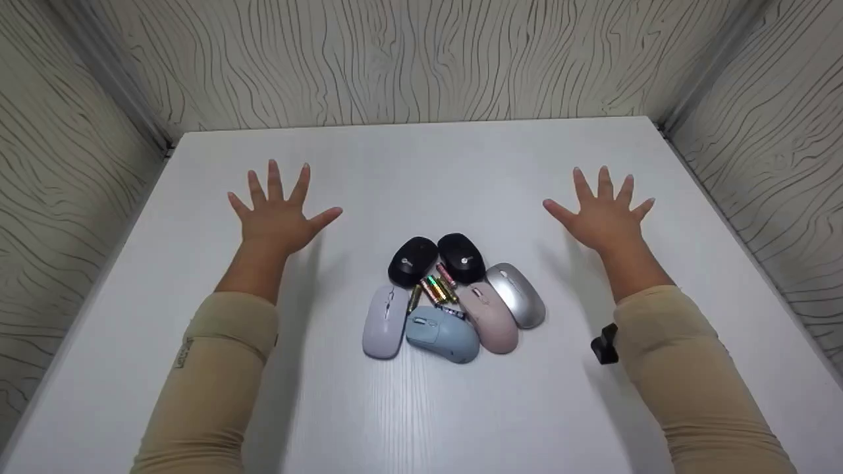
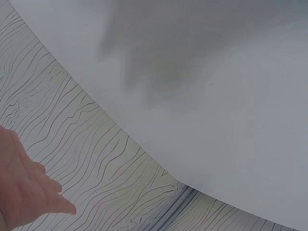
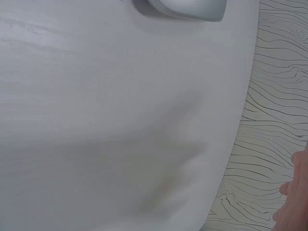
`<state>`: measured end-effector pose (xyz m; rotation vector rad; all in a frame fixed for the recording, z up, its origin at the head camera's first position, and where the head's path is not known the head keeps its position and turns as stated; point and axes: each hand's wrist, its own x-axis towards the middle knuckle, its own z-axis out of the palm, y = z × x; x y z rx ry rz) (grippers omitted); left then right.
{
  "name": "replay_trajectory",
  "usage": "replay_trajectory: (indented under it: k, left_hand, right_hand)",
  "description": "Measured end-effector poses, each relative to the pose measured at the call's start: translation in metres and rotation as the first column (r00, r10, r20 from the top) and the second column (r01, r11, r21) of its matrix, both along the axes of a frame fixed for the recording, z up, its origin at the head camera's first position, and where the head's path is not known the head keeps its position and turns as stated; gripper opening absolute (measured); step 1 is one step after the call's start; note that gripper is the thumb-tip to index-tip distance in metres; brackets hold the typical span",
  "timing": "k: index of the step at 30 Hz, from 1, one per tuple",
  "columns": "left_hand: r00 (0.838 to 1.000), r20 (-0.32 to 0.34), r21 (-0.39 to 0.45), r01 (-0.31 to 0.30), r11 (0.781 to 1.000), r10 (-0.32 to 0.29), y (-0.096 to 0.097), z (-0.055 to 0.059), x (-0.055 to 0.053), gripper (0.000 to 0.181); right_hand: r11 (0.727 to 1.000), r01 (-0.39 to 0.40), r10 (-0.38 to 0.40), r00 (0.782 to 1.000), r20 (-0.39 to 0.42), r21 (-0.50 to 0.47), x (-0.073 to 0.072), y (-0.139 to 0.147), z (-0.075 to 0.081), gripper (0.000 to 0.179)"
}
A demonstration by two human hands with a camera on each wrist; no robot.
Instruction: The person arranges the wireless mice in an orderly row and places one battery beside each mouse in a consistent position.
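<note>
My left hand [image 1: 275, 222] is spread wide over the left part of the white table, palm down and holding nothing. On the other side my right hand [image 1: 606, 220] has its fingers fanned out too, with nothing in it. Between the forearms lies a cluster of computer mice: two black mice [image 1: 413, 261] at the back, a silver mouse [image 1: 517, 295] on the right, a pink mouse [image 1: 490, 317], a light blue mouse [image 1: 442, 334] in front and a lilac mouse [image 1: 385, 322] on the left. Several small batteries [image 1: 435, 288] lie in the middle of that ring. The silver mouse is nearest to the right hand.
The white table [image 1: 421, 171] meets a wood-grain patterned wall [image 1: 421, 59] at the back, with similar panels at both sides. A black wrist camera mount [image 1: 604, 345] sticks out from the right sleeve. Both hands cast shadows on the tabletop.
</note>
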<state>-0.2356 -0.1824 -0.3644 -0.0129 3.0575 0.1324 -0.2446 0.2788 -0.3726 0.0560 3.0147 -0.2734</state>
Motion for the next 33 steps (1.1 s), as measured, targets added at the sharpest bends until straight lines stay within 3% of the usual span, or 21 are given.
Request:
replay_trajectory:
  k: [8,33]
  left_hand:
    - [0.999,-0.042,0.005,0.013,1.0,-0.012,0.002,-0.004,-0.001,0.095]
    - [1.0,0.019,0.075,0.009,0.997,-0.011,0.007,-0.012,0.007,0.093]
  right_hand:
    - [1.0,-0.004,0.004,1.0,-0.01,0.004,-0.002,-0.009,-0.002,0.099]
    - [0.994,-0.101,0.102,0.995,0.021,-0.031,-0.002,-0.076,-0.02,0.096]
